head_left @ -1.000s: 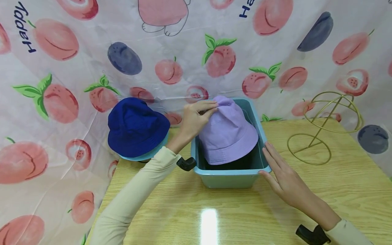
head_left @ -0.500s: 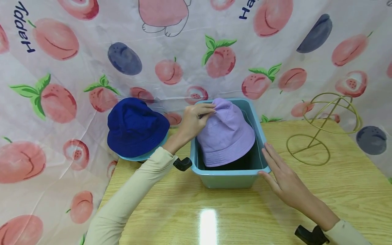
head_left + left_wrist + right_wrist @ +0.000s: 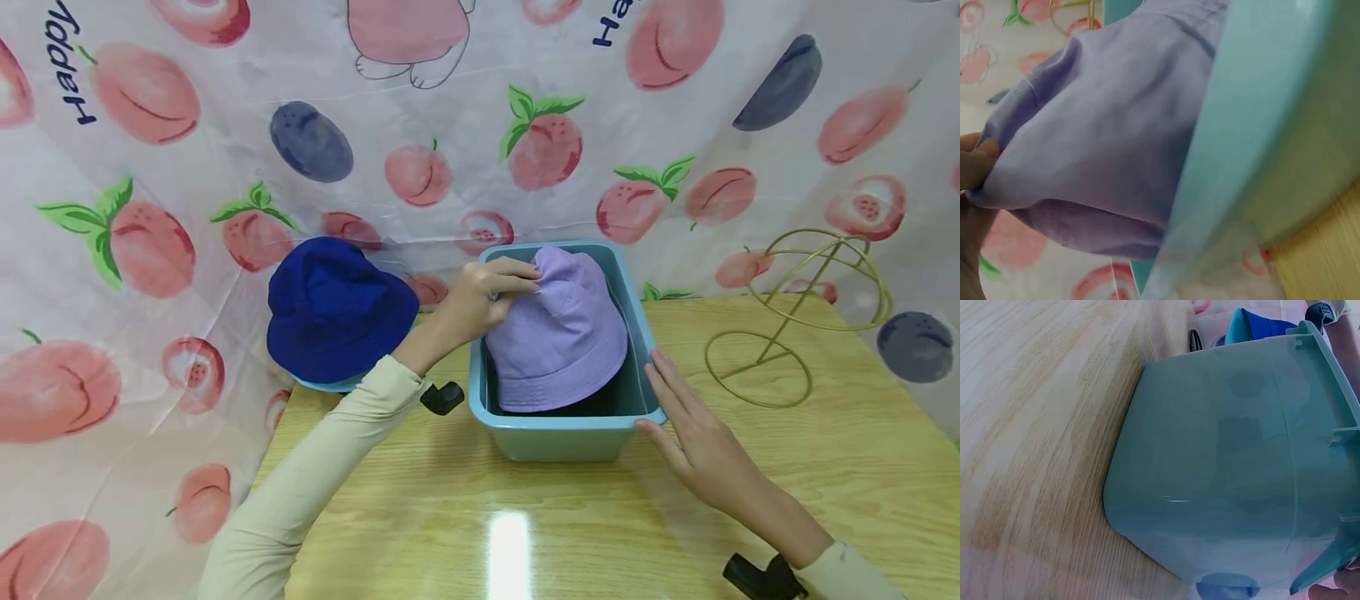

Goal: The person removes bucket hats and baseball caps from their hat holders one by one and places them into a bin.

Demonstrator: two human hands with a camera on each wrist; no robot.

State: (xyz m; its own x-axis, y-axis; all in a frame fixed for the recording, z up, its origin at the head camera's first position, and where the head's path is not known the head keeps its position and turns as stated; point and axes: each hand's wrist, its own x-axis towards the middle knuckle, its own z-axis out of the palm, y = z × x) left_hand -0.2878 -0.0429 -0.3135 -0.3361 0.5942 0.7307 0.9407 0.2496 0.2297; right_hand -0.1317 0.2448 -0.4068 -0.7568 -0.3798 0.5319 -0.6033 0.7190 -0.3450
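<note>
L of bin [image 3: 562, 442]: navy hat [image 3: 337, 312] atop a light-blue item [image 3: 330, 386]. Over bin's L rim, L hand [image 3: 480, 300] pinches crown of purple hat [image 3: 562, 350] btwn thumb & fingers. Purple hat's inside bin, brim twd front wall, crown nr back rim; what's under it is hidden. R hand [image 3: 701, 446] touches bin's R front corner, fingers straight, thumb spread wide. R of bin, apart: gold wire stand [image 3: 784, 320].

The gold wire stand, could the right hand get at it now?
Probably yes: the right hand only touches the blue plastic bin, and nothing visible stands between that hand and the gold wire stand.
</note>
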